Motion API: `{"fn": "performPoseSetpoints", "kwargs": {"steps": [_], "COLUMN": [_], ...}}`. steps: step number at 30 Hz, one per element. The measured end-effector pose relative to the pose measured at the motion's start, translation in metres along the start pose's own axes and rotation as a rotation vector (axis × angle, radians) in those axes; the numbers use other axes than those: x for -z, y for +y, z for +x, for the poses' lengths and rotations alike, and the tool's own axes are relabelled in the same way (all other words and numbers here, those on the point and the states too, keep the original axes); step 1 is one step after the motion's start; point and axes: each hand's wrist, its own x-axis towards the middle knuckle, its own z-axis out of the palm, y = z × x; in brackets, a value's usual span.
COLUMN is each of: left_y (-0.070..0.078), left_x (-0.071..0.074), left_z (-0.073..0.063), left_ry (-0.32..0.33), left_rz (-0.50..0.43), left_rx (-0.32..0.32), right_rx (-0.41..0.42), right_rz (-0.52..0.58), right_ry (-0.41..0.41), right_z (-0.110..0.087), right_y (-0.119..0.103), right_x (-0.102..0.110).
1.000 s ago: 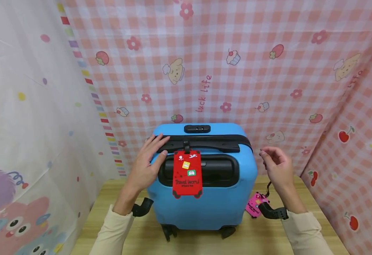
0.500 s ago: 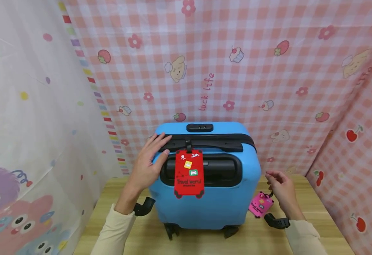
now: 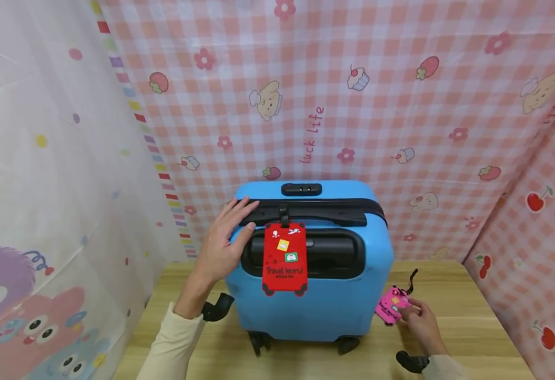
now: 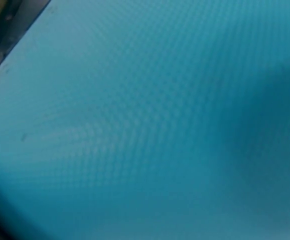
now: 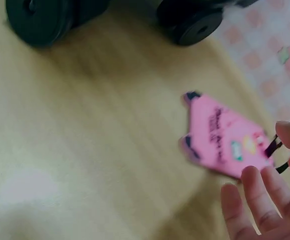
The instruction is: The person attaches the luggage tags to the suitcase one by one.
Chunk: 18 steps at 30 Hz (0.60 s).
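Observation:
A blue suitcase [image 3: 306,311] stands upright on its wheels, its side filling the left wrist view. My left hand [image 3: 220,243] rests on its upper left corner, fingers stretched toward the black carry handle [image 3: 327,215]. From that handle a red luggage tag [image 3: 284,266] hangs by a black strap. Right of the suitcase lies a pink luggage tag [image 3: 388,309] with a black strap loop [image 3: 412,279]. My right hand [image 3: 424,327] has its fingertips right at the pink tag's edge. In the right wrist view its fingers [image 5: 257,190] are loosely extended, with the thumb near the strap.
The wooden tabletop [image 3: 467,311] carries the suitcase and the pink tag. Black wheels [image 5: 40,22] show close to that tag in the right wrist view. A pink checked cloth [image 3: 382,121] hangs behind, and a white patterned sheet [image 3: 68,174] hangs at the left.
My right hand has come down from beside the suitcase's upper right side to the pink tag. The left hand stays on the corner. The head view has shifted slightly.

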Motion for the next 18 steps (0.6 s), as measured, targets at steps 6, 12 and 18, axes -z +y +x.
{"fn": "performPoseSetpoints", "kwargs": {"steps": [6,12,18], "left_y": [0.000,0.000,0.001], "left_x": [0.000,0.000,0.000], "left_z": [0.000,0.000,0.000], "left_ry": [0.009,0.018,0.013], "left_rz": [0.010,0.006,0.009], "left_rx": [0.001,-0.012,0.007], "right_rx": [-0.021,-0.052,-0.108], "right_rz": [0.014,0.008,-0.058], "right_ry": [0.061,0.120,0.251], "right_z": [0.009,0.015,0.017], "right_y": [0.018,0.024,0.020], "right_x": [-0.007,-0.016,-0.026]}}
